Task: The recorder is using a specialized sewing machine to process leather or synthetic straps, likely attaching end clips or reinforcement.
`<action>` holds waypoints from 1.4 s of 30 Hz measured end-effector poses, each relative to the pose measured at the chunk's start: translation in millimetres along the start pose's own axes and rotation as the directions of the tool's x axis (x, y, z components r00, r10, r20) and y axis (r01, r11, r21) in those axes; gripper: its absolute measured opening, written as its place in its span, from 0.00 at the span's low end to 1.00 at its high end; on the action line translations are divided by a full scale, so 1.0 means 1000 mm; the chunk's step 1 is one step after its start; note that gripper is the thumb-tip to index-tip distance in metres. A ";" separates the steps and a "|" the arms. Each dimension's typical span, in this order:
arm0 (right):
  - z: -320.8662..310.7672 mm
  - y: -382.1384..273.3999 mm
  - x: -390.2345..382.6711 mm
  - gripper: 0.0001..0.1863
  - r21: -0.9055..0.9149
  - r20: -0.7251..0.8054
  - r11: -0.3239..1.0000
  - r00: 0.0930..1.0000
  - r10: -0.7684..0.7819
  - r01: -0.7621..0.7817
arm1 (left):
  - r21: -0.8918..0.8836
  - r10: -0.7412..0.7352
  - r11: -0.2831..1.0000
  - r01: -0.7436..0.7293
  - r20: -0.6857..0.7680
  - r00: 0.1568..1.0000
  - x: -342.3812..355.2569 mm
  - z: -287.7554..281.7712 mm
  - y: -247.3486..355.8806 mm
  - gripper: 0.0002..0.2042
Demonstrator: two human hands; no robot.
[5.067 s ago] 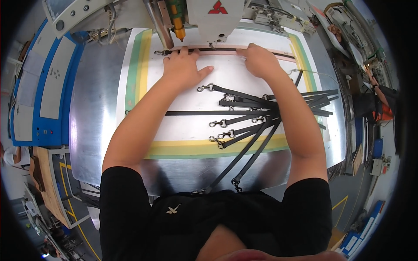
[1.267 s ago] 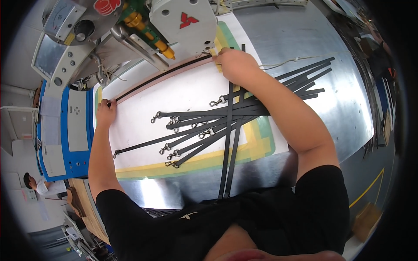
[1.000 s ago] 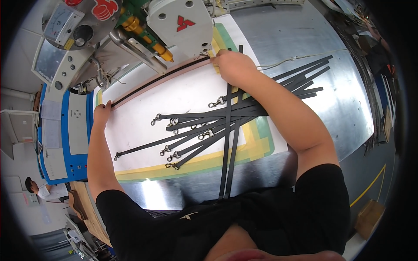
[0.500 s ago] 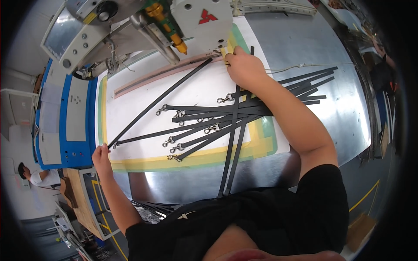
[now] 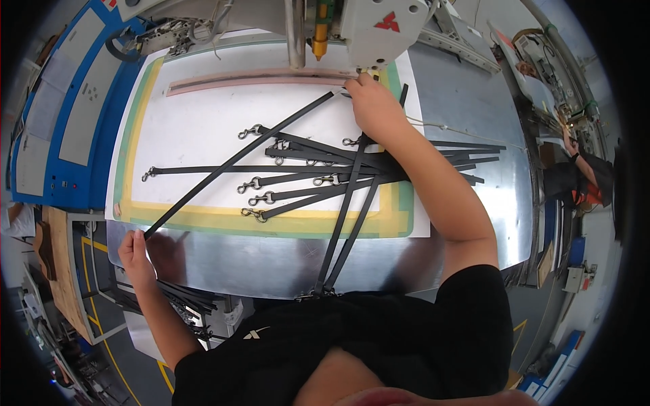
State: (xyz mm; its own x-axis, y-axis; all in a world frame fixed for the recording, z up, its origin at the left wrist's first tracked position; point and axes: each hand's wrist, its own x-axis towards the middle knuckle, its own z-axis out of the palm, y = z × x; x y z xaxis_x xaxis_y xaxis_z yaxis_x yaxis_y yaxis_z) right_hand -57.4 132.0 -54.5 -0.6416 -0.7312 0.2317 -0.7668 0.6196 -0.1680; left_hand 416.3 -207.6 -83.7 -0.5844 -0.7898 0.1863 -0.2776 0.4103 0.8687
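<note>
My left hand (image 5: 137, 260) pinches the lower end of a long black strap (image 5: 237, 157), beyond the table's near edge. The strap runs straight and slanting up to the fingertips of my right hand (image 5: 374, 109). A small shiny metal bit shows between the strap's far end and those closed fingers; most of it is hidden. Beneath lies a fanned pile of black straps (image 5: 305, 170), most with metal snap hooks (image 5: 249, 184) at their left ends. Two more straps (image 5: 347, 223) cross the pile and reach toward my body.
A machine head (image 5: 382, 34) with a yellow-tipped nozzle (image 5: 319, 47) overhangs the far side. A pink-edged strip (image 5: 257, 80) lies on the white taped sheet (image 5: 203, 135). Blue cabinets (image 5: 74, 135) stand left; more straps (image 5: 179, 298) hang lower left. A person (image 5: 582, 176) is at far right.
The view has shifted, moving the machine head rightward. My left hand has drawn its strap end down past the sheet's near edge. My right hand stays near the strap's far end.
</note>
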 end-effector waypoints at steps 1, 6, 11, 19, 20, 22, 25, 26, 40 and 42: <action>0.001 0.000 0.002 0.17 -0.005 0.002 1.000 1.000 -0.007 0.007 | 0.011 0.013 1.000 -0.013 -0.004 1.000 -0.001 0.000 0.001 0.17; 0.015 0.011 0.009 0.15 -0.065 -0.012 0.995 0.997 -0.071 0.070 | -0.076 0.048 0.996 -0.052 -0.052 0.997 0.001 0.014 0.010 0.17; -0.002 0.012 -0.009 0.17 0.043 -0.114 0.999 0.993 -0.016 0.021 | 0.121 -0.041 0.992 0.043 -0.018 0.999 0.006 -0.008 -0.005 0.15; -0.048 0.051 -0.096 0.15 0.099 -0.168 0.987 0.976 0.140 -0.124 | 0.647 0.466 0.707 -0.286 -0.121 0.876 0.040 0.054 0.043 0.12; -0.048 0.053 -0.105 0.15 0.085 -0.151 0.988 0.979 0.140 -0.128 | 0.617 0.478 0.702 -0.355 -0.038 0.878 0.046 0.066 0.053 0.12; -0.041 0.054 -0.118 0.15 0.092 -0.128 0.989 0.983 0.131 -0.119 | 0.488 0.398 0.770 -0.411 0.136 0.907 0.053 0.095 0.083 0.14; -0.028 0.051 -0.133 0.15 0.134 -0.193 0.989 0.977 0.093 -0.068 | 0.445 0.396 0.720 -0.533 0.367 0.842 0.059 0.149 0.122 0.15; -0.025 0.050 -0.132 0.15 0.154 -0.188 0.987 0.979 0.082 -0.053 | 0.430 0.377 0.718 -0.547 0.421 0.825 0.058 0.163 0.129 0.16; -0.018 0.077 -0.144 0.15 0.145 -0.267 0.984 0.962 -0.058 0.100 | 0.770 0.741 0.497 -0.400 -0.137 0.657 0.044 0.049 0.215 0.13; -0.013 0.082 -0.149 0.14 0.142 -0.255 0.985 0.965 -0.057 0.096 | 0.575 0.324 0.818 0.013 -0.479 0.816 0.014 0.021 0.260 0.16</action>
State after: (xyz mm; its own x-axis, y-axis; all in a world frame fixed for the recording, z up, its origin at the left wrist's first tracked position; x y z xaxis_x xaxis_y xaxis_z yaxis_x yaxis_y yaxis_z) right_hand -24.0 295.3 -90.1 -0.5705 -0.6684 0.4772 -0.8197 0.4998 -0.2798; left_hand 320.3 -102.7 135.0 -0.2013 -0.7295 0.6537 -0.6733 0.5878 0.4486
